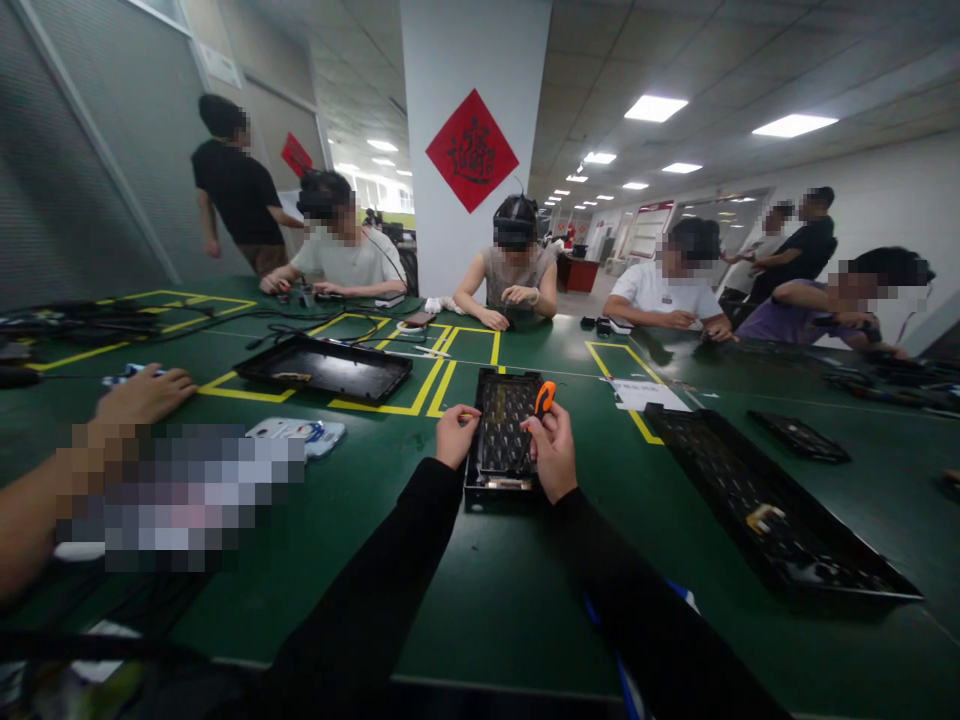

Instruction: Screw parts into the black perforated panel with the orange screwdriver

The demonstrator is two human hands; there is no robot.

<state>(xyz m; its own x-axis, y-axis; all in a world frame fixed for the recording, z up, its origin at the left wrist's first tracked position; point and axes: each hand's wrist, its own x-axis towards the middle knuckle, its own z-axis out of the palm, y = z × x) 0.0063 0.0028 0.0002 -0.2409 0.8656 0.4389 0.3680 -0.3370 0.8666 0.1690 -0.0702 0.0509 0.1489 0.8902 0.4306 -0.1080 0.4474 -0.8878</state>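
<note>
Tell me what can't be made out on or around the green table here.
All in the head view:
1. Working end of the orange-and-black-handled tool: lost between the bare right hand and the dark rectangular case.
2. Whether the bare left hand pinches anything: too small, blurred.
3. Print on the white paper sheet: too small.
4. Dark object at far right: cut off by the picture's edge.

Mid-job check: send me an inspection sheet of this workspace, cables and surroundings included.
Surface: green table, marked with yellow tape.
Job's things: black casing; orange-handled screwdriver.
Clutter: shallow black tray at left; long black tray at right; white paper.
Hands: left hand at the casing's left edge; right hand holds the screwdriver.
Cables: black cables bunched at far left.
Surroundings: people seated opposite; white pillar with red sign.
</note>
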